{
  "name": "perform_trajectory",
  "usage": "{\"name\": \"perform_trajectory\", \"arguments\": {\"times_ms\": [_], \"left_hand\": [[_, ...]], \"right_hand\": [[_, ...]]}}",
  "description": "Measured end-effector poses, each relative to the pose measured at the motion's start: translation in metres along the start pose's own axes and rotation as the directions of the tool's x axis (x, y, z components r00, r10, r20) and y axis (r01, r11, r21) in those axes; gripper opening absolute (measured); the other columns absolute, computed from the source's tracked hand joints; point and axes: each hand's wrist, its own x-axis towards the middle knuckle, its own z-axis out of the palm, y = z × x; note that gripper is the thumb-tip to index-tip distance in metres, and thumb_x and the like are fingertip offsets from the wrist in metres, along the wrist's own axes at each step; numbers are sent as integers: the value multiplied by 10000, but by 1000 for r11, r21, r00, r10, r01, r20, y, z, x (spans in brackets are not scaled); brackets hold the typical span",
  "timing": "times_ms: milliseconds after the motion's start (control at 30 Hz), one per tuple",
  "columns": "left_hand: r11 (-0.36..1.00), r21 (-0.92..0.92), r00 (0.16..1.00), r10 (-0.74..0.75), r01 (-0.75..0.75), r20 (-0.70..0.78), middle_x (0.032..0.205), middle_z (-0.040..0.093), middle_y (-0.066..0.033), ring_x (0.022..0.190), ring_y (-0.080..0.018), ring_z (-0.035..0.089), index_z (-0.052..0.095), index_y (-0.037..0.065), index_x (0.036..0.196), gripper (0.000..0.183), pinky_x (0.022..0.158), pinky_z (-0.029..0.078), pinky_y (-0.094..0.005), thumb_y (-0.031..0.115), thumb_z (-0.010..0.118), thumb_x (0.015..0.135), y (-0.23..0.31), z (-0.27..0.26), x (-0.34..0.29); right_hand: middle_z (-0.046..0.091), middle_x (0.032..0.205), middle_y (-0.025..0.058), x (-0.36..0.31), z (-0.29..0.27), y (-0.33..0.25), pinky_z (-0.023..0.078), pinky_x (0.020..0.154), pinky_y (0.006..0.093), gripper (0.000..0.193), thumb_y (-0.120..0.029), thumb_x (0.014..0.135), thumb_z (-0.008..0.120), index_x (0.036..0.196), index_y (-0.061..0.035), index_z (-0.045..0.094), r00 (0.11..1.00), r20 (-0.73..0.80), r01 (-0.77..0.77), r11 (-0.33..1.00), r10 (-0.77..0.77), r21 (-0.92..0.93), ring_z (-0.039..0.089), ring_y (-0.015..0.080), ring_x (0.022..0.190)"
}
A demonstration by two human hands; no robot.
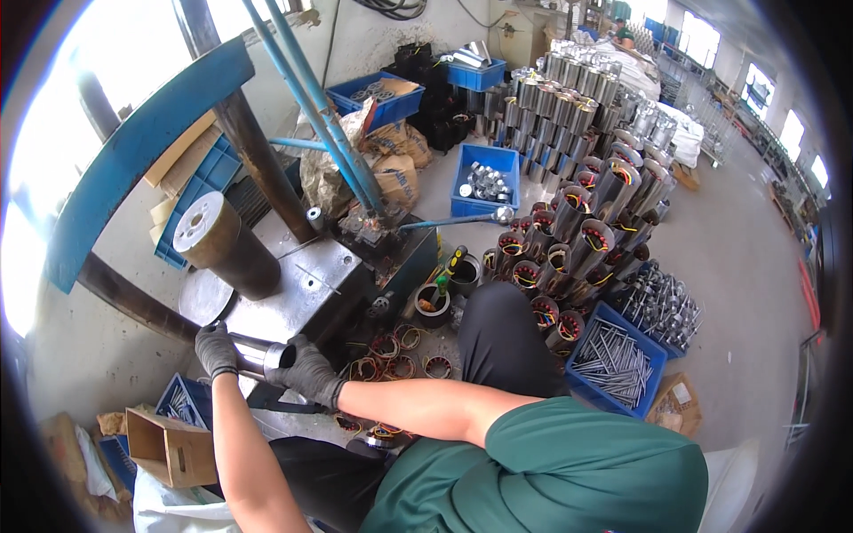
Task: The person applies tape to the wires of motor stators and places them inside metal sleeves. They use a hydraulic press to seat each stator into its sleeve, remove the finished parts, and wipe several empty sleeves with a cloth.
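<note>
Between my two gloved hands lies a shiny metal tube (251, 353), on its side over the near edge of the steel press bed (313, 286). My left hand (216, 350), in a dark grey glove, is closed round its left end. At the other end my right hand (310, 371), gloved alike, grips the tube near its round rim. Fingers partly hide both ends. Behind it, on the bed, a thick dark cylinder (233, 250) with a pale top leans in view, beside a flat round plate (206, 296).
The blue press frame (151, 151) arches at left, with a lever (453, 220) reaching right. Several wound stator rings (400, 366) lie by my knee. Stacked metal tubes with wired windings (591, 238) stand at right, near a blue bin of steel shafts (641, 404). A cardboard box (171, 447) sits lower left.
</note>
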Motion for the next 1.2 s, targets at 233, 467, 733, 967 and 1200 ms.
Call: {"name": "perform_trajectory", "arguments": {"times_ms": [233, 467, 733, 967, 1200], "left_hand": [[996, 88, 1000, -31, 31, -3, 1090, 729, -279, 1071, -422, 700, 762, -10, 1059, 350, 942, 528, -489, 314, 669, 965, -12, -5, 14], [995, -77, 985, -79, 68, -151, 1012, 741, -258, 997, -420, 711, 759, 29, 1015, 351, 917, 537, -486, 360, 642, 1005, -45, -6, 2], [878, -452, 930, -286, 156, -233, 976, 754, -247, 928, -389, 728, 748, -34, 1051, 411, 860, 533, -461, 357, 628, 1015, -49, -7, -39], [846, -528, 951, -221, 77, -215, 980, 743, -239, 955, -390, 718, 732, 51, 1101, 307, 874, 537, -472, 332, 656, 1003, -50, 4, -23], [880, -461, 955, -224, 113, -194, 972, 739, -241, 936, -396, 715, 735, 42, 1102, 245, 869, 545, -452, 244, 647, 994, -43, 11, -20]], "right_hand": [[674, 1049, 86, -39, -63, 15, 599, 768, 372, 581, -220, 772, 879, 1200, -102, 505, 987, 157, -137, 665, 31, 734, 662, 187, 964], [672, 1288, 90, -13, -152, -61, 583, 976, 435, 596, -254, 832, 831, 1348, -73, 595, 915, 387, -291, 475, -115, 830, 673, 271, 1150], [627, 1267, 42, 109, -86, -177, 501, 1037, 336, 792, -63, 713, 860, 1432, -86, 526, 817, 150, 432, 763, -557, 480, 592, 184, 1184], [675, 1290, 207, 199, -21, -215, 528, 1037, 440, 1074, -537, 638, 917, 1464, -68, 416, 782, -39, 512, 676, -623, -530, 660, 374, 1205], [695, 1271, 222, 220, -2, -236, 515, 1045, 466, 960, -560, 644, 899, 1386, -76, 527, 805, -1, 453, 616, -593, -644, 662, 398, 1209]]}}
